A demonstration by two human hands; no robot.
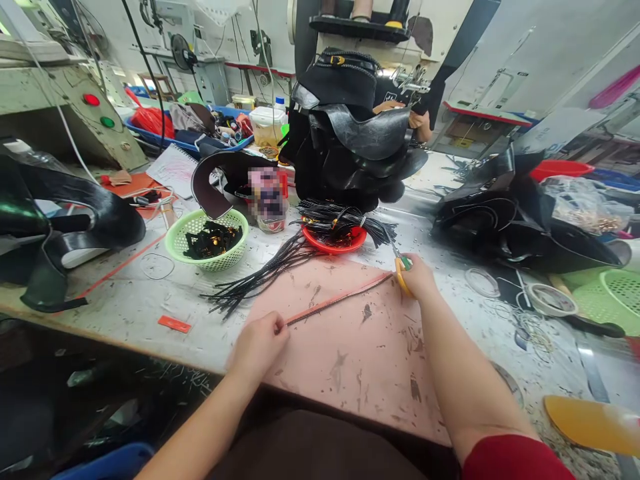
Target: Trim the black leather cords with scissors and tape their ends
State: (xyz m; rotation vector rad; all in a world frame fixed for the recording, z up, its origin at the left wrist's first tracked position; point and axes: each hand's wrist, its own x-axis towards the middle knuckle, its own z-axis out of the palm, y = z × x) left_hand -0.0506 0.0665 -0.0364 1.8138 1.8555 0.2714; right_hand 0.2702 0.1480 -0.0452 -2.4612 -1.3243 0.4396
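Red sleeve point(515, 461) foremost; over the mat point(357, 387), left fingers point(277, 325) pinch our strip point(340, 299), right fingers point(416, 264) grip scissors point(401, 273): pull taut!

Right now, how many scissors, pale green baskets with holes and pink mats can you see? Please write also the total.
Scissors: 1, in the right hand
Pale green baskets: 2, the left basket with black pieces inside, the right basket at the picture's edge
Pink mat: 1
Total: 4
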